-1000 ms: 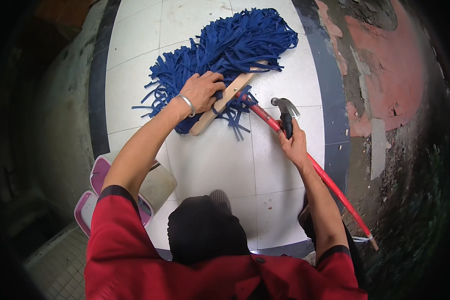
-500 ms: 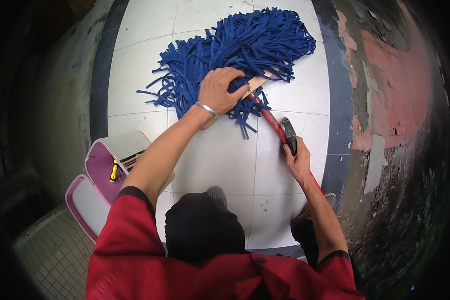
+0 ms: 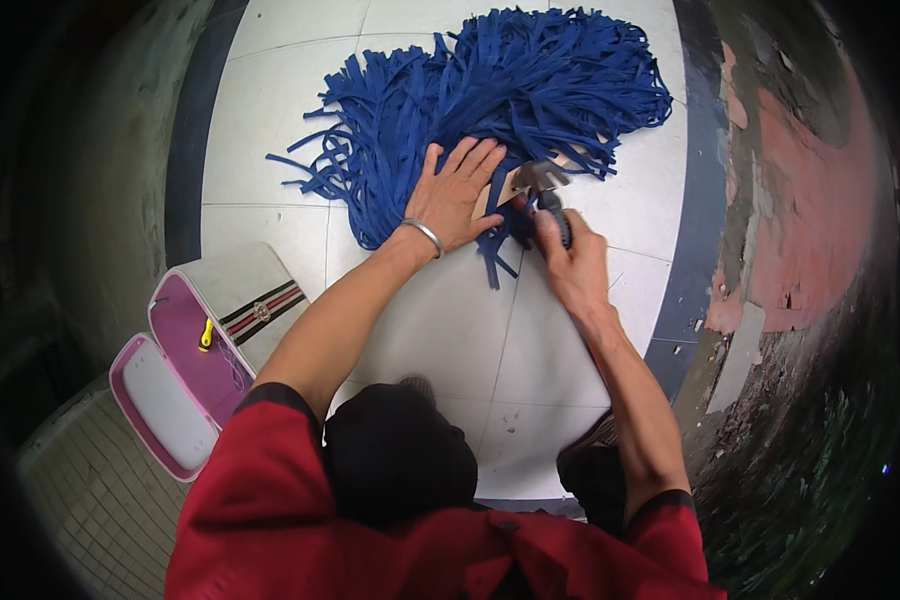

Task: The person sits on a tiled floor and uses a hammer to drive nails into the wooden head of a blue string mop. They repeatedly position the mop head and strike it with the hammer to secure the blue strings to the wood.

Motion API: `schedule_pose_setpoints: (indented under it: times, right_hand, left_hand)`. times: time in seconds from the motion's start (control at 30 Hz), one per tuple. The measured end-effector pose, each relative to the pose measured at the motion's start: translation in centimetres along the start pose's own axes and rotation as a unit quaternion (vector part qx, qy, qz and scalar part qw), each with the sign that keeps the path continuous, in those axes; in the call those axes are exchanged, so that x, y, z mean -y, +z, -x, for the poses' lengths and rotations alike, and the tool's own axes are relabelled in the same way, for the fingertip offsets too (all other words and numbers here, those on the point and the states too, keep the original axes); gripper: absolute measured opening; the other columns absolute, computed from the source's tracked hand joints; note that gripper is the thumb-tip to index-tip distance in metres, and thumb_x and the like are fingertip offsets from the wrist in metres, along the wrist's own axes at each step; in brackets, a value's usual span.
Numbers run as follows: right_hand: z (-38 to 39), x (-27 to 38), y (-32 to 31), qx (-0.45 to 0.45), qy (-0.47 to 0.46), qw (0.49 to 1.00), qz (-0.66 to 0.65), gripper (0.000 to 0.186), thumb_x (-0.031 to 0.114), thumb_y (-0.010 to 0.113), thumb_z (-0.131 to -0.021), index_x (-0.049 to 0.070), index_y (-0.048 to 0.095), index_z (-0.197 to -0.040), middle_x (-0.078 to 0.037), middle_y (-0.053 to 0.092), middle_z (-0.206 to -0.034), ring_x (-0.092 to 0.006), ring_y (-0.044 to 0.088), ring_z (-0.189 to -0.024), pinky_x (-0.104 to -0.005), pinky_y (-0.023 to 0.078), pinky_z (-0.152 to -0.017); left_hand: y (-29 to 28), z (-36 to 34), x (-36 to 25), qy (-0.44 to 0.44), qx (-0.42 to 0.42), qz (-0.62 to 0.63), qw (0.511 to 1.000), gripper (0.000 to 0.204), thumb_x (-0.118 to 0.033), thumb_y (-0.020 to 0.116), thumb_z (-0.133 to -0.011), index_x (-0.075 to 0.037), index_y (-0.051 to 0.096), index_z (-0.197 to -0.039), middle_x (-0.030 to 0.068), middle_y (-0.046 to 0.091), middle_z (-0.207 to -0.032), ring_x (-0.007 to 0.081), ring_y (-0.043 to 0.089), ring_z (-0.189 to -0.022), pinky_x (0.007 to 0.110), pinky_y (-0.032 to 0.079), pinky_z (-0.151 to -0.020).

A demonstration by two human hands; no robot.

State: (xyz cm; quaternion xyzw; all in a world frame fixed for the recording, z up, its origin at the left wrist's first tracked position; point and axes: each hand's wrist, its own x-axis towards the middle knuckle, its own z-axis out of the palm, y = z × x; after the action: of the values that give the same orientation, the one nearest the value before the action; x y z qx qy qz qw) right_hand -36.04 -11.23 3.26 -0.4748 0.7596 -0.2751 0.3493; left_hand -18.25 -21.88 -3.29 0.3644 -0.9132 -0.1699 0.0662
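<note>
one open pink-lined box [image 3: 253,282], yellow tool [image 3: 206,336] inside, sits lower left; at centre, the left hand [image 3: 452,200] lies spread wide on the blue mop [image 3: 510,90] at upper middle; rightward, the right hand [image 3: 574,262] grips a hammer [image 3: 543,178] near the wooden bar [image 3: 498,193].

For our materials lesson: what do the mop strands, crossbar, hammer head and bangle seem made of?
Mop strands: probably matte fabric; limp, flat blue strips. Crossbar: likely bare wood; pale tan, no visible gloss. Hammer head: probably steel, grey; blur hides its finish. Bangle: shiny metal; silvery highlights, exact kind unclear.
</note>
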Motion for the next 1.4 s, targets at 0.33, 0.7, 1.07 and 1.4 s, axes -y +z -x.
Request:
schedule_pose_setpoints:
  times: [0.33,0.7,1.07,1.4]
  right_hand:
    - [0.0,-1.1,1.4,0.032,-0.006,0.996,0.085,0.031,0.024,0.063,-0.097,-0.007,0.064,-0.099,-0.029,0.064,-0.068,-0.0453,0.065,-0.061,-0.0467,0.051,-0.057]
    - [0.8,-1.8,0.7,-0.05,-0.112,0.992,0.002,0.036,0.029,0.062,-0.098,-0.006,0.063,-0.102,-0.02,0.065,-0.069,-0.0263,0.063,-0.055,-0.036,0.047,-0.053]
    - [6.2,-6.1,-0.4,-0.135,0.054,0.989,0.019,0.033,0.024,0.081,-0.081,-0.001,0.062,-0.092,-0.014,0.065,-0.078,-0.0238,0.061,-0.066,-0.0352,0.05,-0.062]
    - [10.4,-12.8,0.4,-0.114,0.079,0.983,0.116,0.042,0.009,0.075,-0.077,0.0,0.05,-0.11,-0.02,0.062,-0.073,-0.042,0.064,-0.072,-0.0475,0.051,-0.07]
  left_hand:
    - [0.6,-0.1,0.2,-0.007,0.011,-0.029,0.999,0.096,-0.047,0.076,-0.079,-0.01,0.029,-0.155,0.0076,0.033,-0.157,0.0278,0.027,-0.146,0.056,0.021,-0.115]
    - [0.4,0.2,0.0,-0.021,0.025,-0.017,0.999,0.098,-0.047,0.077,-0.079,-0.009,0.028,-0.154,0.0082,0.032,-0.157,0.027,0.026,-0.147,0.056,0.019,-0.116]
    - [-0.1,0.8,0.3,0.07,-0.019,-0.019,0.997,0.081,-0.032,0.076,-0.082,-0.027,0.035,-0.152,0.0068,0.026,-0.159,0.0255,0.024,-0.148,0.064,0.017,-0.115]
    - [0.8,3.0,-0.9,0.279,0.091,-0.126,0.948,0.062,-0.002,0.061,-0.078,-0.009,0.051,-0.139,0.0067,0.033,-0.16,0.0219,0.029,-0.149,0.058,0.018,-0.118]
